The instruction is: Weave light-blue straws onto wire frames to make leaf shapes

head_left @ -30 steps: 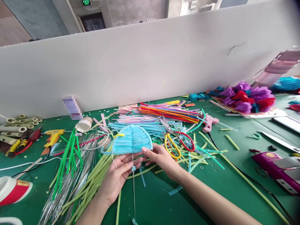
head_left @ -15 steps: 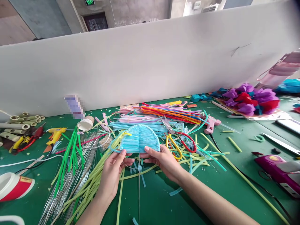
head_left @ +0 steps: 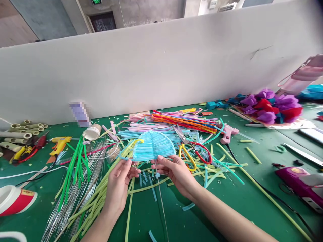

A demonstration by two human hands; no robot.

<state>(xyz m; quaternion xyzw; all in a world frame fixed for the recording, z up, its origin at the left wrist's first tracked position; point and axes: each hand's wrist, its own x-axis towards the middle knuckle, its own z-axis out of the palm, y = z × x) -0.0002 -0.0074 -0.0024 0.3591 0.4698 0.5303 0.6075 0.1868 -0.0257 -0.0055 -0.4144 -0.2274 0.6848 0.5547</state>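
A half-round piece made of blue pipe cleaners (head_left: 153,146), with a crease down its middle, is held up in front of me. My right hand (head_left: 176,169) grips its lower right edge between thumb and fingers. At the lower left, my left hand (head_left: 122,178) pinches a blue strand running out from that piece. A thin wire curves below between both hands. From the piece hangs a wire stem (head_left: 161,198) with a small blue knot (head_left: 157,175). A yellow curled tip (head_left: 140,141) shows at the piece's left side.
Behind lie bundled pipe cleaners (head_left: 186,122) and scissors (head_left: 188,143). A pink glue gun (head_left: 229,133) sits right, a yellow one (head_left: 60,145) left. Yellow-green pipe cleaners (head_left: 101,201) and silver wires (head_left: 73,191) spread at left. A white partition (head_left: 151,74) stands along the back.
The blue piece has shifted slightly right and up, its stem now slanting. My left hand has slid a little left, off the piece's lower edge onto the strand.
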